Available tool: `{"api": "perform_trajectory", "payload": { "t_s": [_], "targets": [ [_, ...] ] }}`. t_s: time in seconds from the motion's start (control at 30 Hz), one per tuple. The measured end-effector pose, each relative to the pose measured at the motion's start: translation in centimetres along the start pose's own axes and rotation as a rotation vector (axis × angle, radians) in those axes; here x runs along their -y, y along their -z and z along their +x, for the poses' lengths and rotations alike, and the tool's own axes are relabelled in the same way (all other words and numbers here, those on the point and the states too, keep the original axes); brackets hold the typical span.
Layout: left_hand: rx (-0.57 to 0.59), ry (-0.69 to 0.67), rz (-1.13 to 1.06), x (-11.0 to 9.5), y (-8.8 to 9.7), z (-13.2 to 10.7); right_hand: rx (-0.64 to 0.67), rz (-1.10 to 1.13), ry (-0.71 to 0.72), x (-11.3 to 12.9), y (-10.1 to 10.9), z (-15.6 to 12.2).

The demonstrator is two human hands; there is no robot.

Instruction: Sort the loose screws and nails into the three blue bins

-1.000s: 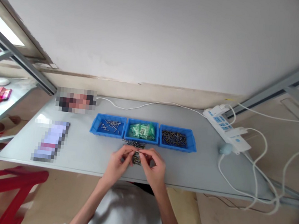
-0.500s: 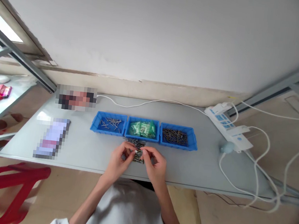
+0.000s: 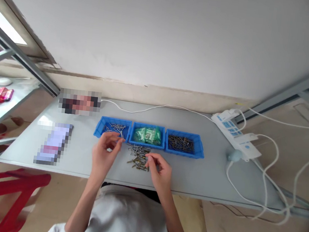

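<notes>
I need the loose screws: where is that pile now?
In the head view the pile lies on the table just in front of the middle bin, between the left hand and the right hand.

Your left hand [image 3: 105, 152] is out to the left, lifted, palm turned toward you, thumb and forefinger pinched together at the tips. Your right hand [image 3: 160, 170] sits lower, near the middle, knuckles up, fingers curled down and bunched. Both forearms are bare and reach forward, wrists well apart.
</notes>
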State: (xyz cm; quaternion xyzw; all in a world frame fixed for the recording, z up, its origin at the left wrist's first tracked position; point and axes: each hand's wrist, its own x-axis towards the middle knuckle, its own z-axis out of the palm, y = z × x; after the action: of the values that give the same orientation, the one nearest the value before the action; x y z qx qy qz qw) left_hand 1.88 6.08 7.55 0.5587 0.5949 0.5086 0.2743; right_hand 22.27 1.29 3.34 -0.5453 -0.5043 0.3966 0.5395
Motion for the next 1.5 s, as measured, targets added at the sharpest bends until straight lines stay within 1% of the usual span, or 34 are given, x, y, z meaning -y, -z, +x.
{"api": "perform_trajectory", "payload": {
  "t_s": [0.07, 0.1, 0.13, 0.17, 0.2, 0.23, 0.27, 0.3, 0.37, 0.43, 0.53, 0.63, 0.7, 0.77, 0.83, 0.93, 1.0, 1.1, 1.17, 1.23, 1.37, 1.43, 1.5],
  "targets": [
    [-0.041, -0.062, 0.204, 0.0, 0.8, 0.9, -0.002, 0.003, -0.011, 0.0, 0.0, 0.0],
    [-0.043, -0.102, 0.289, 0.2, 1.0, 0.9, -0.002, 0.006, -0.012, 0.0, 0.0, -0.1],
    [-0.02, -0.142, 0.352, 0.5, 1.1, 0.6, -0.003, 0.009, -0.012, 0.0, 0.1, -0.1],
    [0.033, -0.174, 0.39, 0.8, 1.1, 0.1, -0.002, 0.013, -0.012, 0.0, 0.1, -0.1],
    [0.111, -0.188, 0.413, 1.2, 1.0, -0.5, -0.001, 0.018, -0.011, 0.0, 0.1, 0.0],
    [0.199, -0.174, 0.43, 1.5, 0.8, -1.2, -0.001, 0.025, -0.01, 0.0, 0.1, 0.0],
    [0.288, -0.146, 0.449, 1.9, 0.5, -1.8, -0.001, 0.03, -0.012, 0.0, 0.1, 0.0],
    [0.347, -0.104, 0.472, 2.1, 0.2, -2.4, -0.001, 0.035, -0.014, 0.0, 0.1, 0.0],
    [0.416, -0.035, 0.507, 2.5, -0.4, -3.0, 0.007, 0.039, -0.018, 0.0, 0.1, 0.1],
    [0.42, -0.007, 0.541, 2.6, -1.0, -3.0, 0.015, 0.038, -0.017, -0.1, 0.1, 0.1],
    [0.412, -0.014, 0.575, 2.5, -1.4, -2.6, 0.022, 0.037, -0.014, -0.2, 0.0, 0.0],
    [0.42, -0.017, 0.584, 2.5, -1.4, -2.3, 0.028, 0.031, -0.007, -0.3, 0.0, 0.0],
    [0.398, -0.006, 0.578, 2.3, -1.3, -2.4, 0.025, 0.023, 0.003, -0.1, 0.1, 0.0],
    [0.366, -0.01, 0.557, 2.0, -1.1, -2.6, 0.039, 0.001, 0.023, 0.1, 0.0, 0.0],
    [0.366, -0.042, 0.515, 1.5, -0.9, -3.0, 0.096, -0.044, 0.065, 0.4, -0.1, 0.1],
    [0.446, -0.089, 0.439, 0.7, -0.8, -3.6, 0.202, -0.137, 0.158, 0.7, -0.5, 0.1],
    [0.481, -0.086, 0.404, 0.3, -0.9, -4.0, 0.217, -0.191, 0.215, 0.8, -0.7, 0.2],
    [0.467, -0.056, 0.332, 0.0, -1.2, -4.4, 0.2, -0.211, 0.267, 0.7, -0.8, 0.1],
    [0.447, -0.019, 0.233, -0.2, -1.4, -4.5, 0.218, -0.189, 0.258, 0.5, -0.7, 0.0],
    [0.433, 0.027, 0.106, -0.2, -1.6, -4.6, 0.237, -0.16, 0.219, 0.3, -0.6, -0.1],
    [0.474, 0.096, -0.14, 0.3, -2.0, -4.7, 0.171, -0.093, 0.105, -0.2, -0.4, -0.2],
    [0.486, 0.105, -0.211, 0.8, -2.2, -4.7, 0.155, -0.071, 0.086, -0.2, -0.3, -0.2],
    [0.455, 0.087, -0.248, 1.4, -2.3, -4.7, 0.173, -0.054, 0.094, 0.0, -0.2, -0.3]
  ]
}}
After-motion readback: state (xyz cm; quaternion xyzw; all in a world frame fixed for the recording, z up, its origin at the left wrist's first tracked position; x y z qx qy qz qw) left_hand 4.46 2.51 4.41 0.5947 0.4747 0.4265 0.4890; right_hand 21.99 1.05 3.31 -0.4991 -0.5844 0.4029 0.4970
